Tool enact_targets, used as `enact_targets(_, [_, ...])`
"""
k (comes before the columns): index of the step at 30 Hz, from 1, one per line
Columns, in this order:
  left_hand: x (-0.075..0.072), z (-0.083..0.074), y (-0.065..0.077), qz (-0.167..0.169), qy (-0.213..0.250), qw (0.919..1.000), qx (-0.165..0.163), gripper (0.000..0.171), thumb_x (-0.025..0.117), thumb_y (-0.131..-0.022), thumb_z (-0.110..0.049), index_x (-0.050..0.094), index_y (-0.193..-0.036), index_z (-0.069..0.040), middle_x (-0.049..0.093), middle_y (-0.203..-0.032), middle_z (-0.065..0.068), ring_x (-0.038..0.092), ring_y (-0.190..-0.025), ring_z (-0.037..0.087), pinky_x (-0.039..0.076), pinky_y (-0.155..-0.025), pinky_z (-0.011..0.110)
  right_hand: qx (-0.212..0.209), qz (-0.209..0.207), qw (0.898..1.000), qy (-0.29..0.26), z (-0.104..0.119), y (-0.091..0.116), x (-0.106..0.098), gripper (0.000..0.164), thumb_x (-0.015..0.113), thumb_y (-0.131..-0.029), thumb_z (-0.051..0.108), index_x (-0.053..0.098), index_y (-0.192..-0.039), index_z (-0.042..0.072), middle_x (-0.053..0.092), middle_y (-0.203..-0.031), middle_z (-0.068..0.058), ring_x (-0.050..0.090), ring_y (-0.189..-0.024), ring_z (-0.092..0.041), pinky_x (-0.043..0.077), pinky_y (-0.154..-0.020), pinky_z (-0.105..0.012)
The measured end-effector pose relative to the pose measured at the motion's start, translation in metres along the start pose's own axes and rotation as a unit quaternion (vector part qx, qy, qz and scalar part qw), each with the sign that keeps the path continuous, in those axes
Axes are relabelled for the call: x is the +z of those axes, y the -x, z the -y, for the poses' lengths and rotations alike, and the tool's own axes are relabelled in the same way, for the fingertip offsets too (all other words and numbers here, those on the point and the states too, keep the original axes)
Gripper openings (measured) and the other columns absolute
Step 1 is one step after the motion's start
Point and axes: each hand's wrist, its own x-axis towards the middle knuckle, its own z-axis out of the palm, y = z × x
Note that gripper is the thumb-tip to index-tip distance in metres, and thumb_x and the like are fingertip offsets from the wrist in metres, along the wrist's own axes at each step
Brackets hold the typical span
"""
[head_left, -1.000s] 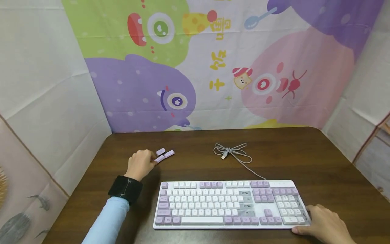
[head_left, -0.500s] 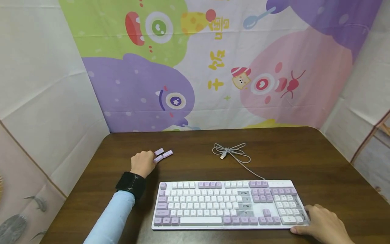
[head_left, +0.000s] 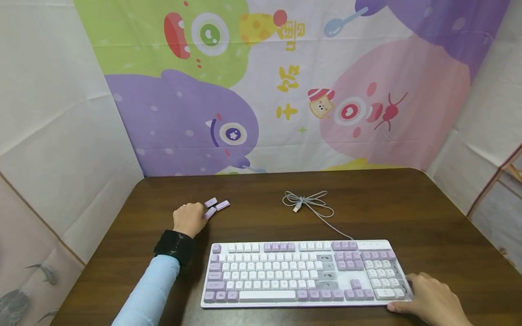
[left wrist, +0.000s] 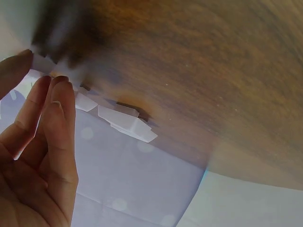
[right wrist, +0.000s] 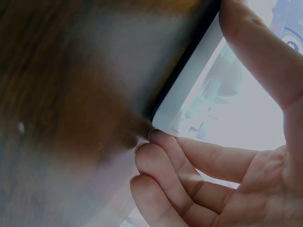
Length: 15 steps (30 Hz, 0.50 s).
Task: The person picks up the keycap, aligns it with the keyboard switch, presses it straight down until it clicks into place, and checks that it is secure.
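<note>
Three purple keycaps lie close together at the back left in the head view. My left hand [head_left: 190,219] pinches the nearest keycap [head_left: 210,213] by its left end; the left wrist view shows that keycap [left wrist: 43,62] between thumb and fingertips. Just beyond it are a second keycap [head_left: 210,202] and a third keycap [head_left: 222,205]. A white and purple keyboard [head_left: 285,274] lies at the front, with several bare grey key spots near its right side. My right hand [head_left: 434,299] grips the keyboard's right end, thumb at the front corner [head_left: 397,307] and fingers along the side.
A tied grey USB cable [head_left: 306,200] lies behind the keyboard and runs to its back edge. The brown table [head_left: 253,222] ends at a cartoon-printed cloth [head_left: 285,149], with pale cloth walls [head_left: 65,113] at the sides.
The nearest keycap has turned to a steeper slant under my left fingers, and the left forearm has shifted slightly right. My right hand keeps its grip; the head view has shifted slightly.
</note>
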Motion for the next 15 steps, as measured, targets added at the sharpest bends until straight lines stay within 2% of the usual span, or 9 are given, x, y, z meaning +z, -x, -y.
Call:
enact_targets(7, [-0.005,0.0,0.0,0.034,0.014,0.9993,-0.008,0.013,0.071,-0.065,-0.012,0.062,-0.056,-0.012,0.068,-0.069,0.015,0.062,-0.064,0.034,0.043,-0.049,0.044,0.003,0.001,1.0,0.0,0.001,0.0,0.0,0.085,0.074,-0.051,0.066,0.064,-0.104,0.0,0.064,-0.086,-0.014,0.06,-0.075,-0.036,0.044,-0.058,-0.049])
enact_targets(15, [-0.013,-0.002,0.005,0.063,0.024,0.9977,0.0,0.007,0.074,-0.061,-0.016,0.067,-0.06,-0.016,0.069,-0.071,0.01,0.061,-0.069,0.031,0.044,-0.053,0.042,0.004,0.0,1.0,0.002,0.001,0.0,-0.001,0.086,0.073,-0.05,0.067,0.064,-0.103,-0.001,0.064,-0.087,-0.015,0.06,-0.075,-0.036,0.044,-0.057,-0.049])
